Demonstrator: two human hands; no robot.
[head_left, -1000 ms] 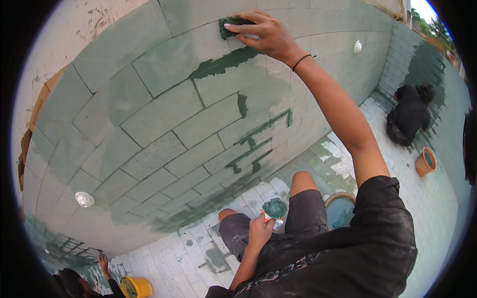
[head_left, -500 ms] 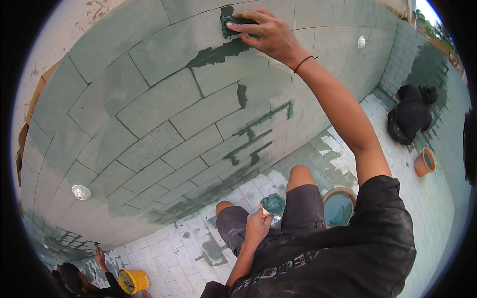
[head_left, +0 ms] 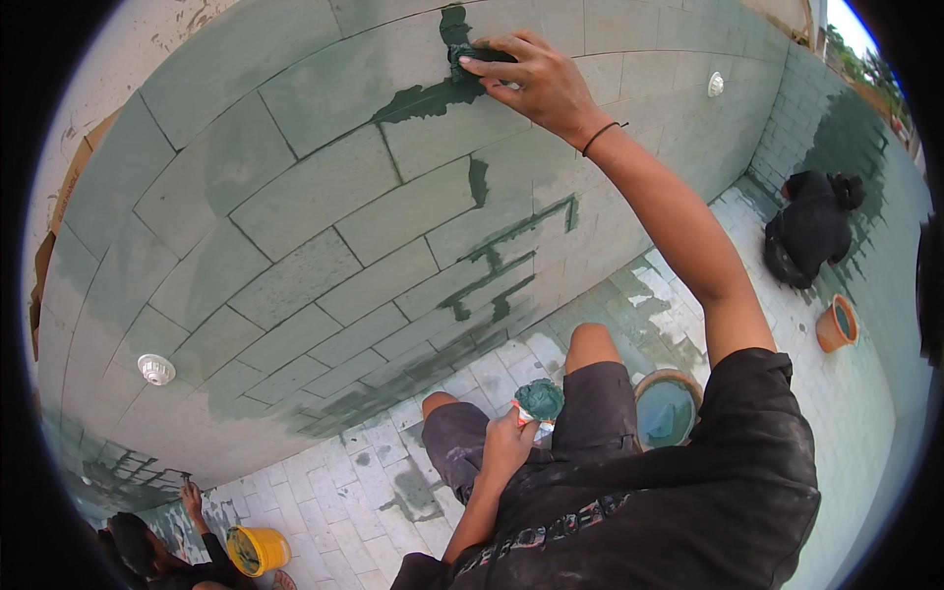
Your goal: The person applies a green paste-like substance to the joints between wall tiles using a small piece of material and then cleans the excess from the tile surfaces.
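Observation:
My right hand (head_left: pixel 541 84) reaches up to the tiled wall (head_left: pixel 320 202), fingers closed round a small dark spreader (head_left: pixel 492 56) coated in green grout. The spreader presses on an upright joint; a wet grout strip (head_left: pixel 453 24) shows above it and a dark smear (head_left: pixel 418 101) runs along the joint below and to its left. My palm hides part of the tool. Low in front of my body, my left hand (head_left: pixel 506 447) grips a small container (head_left: pixel 531 418) with a white and red side, heaped with dark green grout (head_left: pixel 540 397).
Beside my right knee stands a round bucket (head_left: pixel 669 379) of greenish water. One person (head_left: pixel 811 228) crouches at the right wall near an orange bucket (head_left: pixel 837 323); another (head_left: pixel 147 551) works at lower left beside a yellow bucket (head_left: pixel 258 550). White round fittings (head_left: pixel 155 370) protrude from the wall.
My right hand has moved slightly down along the upright joint with the spreader, leaving more wet grout showing above it. My left hand and the container have hardly shifted.

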